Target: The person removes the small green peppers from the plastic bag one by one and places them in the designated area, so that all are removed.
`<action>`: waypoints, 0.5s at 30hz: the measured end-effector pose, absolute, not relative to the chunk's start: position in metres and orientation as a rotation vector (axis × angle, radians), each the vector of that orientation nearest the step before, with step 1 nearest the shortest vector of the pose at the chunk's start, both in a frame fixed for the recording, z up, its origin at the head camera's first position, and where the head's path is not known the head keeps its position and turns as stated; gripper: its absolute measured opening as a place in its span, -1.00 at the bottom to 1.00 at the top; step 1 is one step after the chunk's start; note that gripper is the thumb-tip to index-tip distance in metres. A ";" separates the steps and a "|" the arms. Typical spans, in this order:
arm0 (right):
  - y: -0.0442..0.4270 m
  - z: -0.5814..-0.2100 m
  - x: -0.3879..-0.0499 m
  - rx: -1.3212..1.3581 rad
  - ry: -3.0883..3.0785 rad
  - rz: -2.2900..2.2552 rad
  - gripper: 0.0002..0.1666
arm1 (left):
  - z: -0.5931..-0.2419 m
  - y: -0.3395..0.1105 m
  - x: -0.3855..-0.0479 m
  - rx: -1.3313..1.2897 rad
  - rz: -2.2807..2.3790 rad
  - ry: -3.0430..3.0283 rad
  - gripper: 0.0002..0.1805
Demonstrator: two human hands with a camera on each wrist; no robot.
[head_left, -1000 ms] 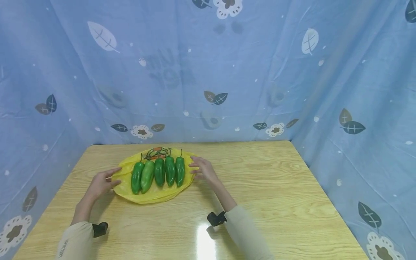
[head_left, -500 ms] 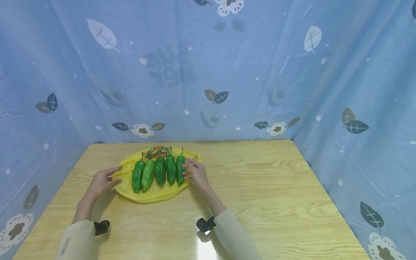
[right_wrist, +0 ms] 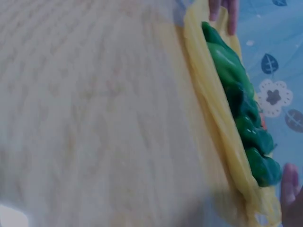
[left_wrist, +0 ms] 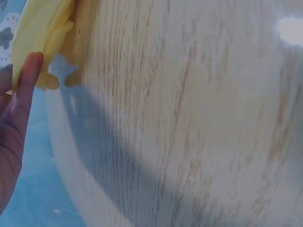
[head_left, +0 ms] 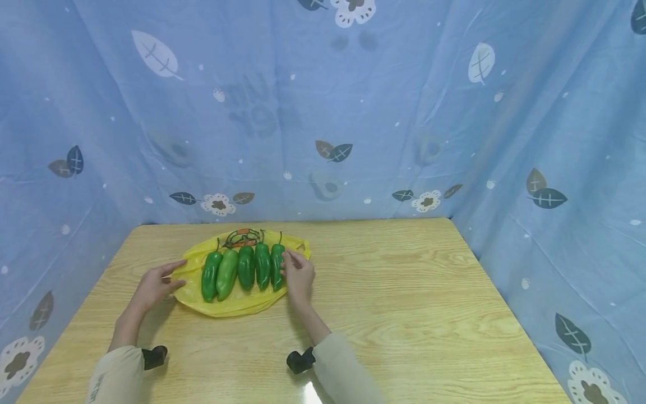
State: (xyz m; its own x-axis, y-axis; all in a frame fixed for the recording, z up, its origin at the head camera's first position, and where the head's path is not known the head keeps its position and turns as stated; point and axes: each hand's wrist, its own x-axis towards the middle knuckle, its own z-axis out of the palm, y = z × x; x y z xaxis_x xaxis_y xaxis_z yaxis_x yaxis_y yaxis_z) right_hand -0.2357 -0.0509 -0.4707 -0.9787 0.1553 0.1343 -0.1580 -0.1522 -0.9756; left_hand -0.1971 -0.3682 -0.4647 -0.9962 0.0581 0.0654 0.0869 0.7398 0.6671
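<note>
Several green peppers (head_left: 245, 268) lie side by side on a flattened yellow plastic bag (head_left: 242, 308) at the table's left. My left hand (head_left: 153, 289) is at the bag's left edge, its finger and thumb spread and touching the plastic. In the left wrist view, a fingertip of the left hand (left_wrist: 19, 109) lies against the bag (left_wrist: 35, 35). My right hand (head_left: 300, 279) has its fingers at the right side of the rightmost pepper (head_left: 276, 264); firm contact cannot be told. In the right wrist view, the right hand (right_wrist: 291, 191) shows beside the end pepper (right_wrist: 263, 168).
The wooden table (head_left: 404, 292) extends to the right of the bag. A blue patterned curtain (head_left: 282, 123) surrounds it at the back and sides. A black wrist camera sits at each sleeve (head_left: 343, 373).
My right hand has moved left from the bag's right edge to the rightmost pepper, its fingers drawing closer together. The left hand, bag and peppers stay nearly in place.
</note>
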 end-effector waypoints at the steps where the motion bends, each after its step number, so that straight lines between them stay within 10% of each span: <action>1: -0.053 -0.472 -0.235 -0.006 -1.879 2.226 -0.65 | -0.465 -0.368 -0.197 -0.115 -1.119 -2.893 -0.40; 15: -0.078 -0.488 -0.227 -0.256 -1.946 2.094 -0.58 | -0.466 -0.368 -0.197 -0.102 -1.110 -2.892 -0.41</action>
State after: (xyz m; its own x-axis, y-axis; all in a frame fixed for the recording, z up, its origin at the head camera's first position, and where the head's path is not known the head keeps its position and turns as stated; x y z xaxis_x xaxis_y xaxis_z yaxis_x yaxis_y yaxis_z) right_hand -0.2266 -0.0779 -0.4883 -0.9477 0.3144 0.0539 -0.0769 -0.0610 -0.9952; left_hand -0.1969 -0.3675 -0.4659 -0.9970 0.0461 0.0627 0.0762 0.7413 0.6668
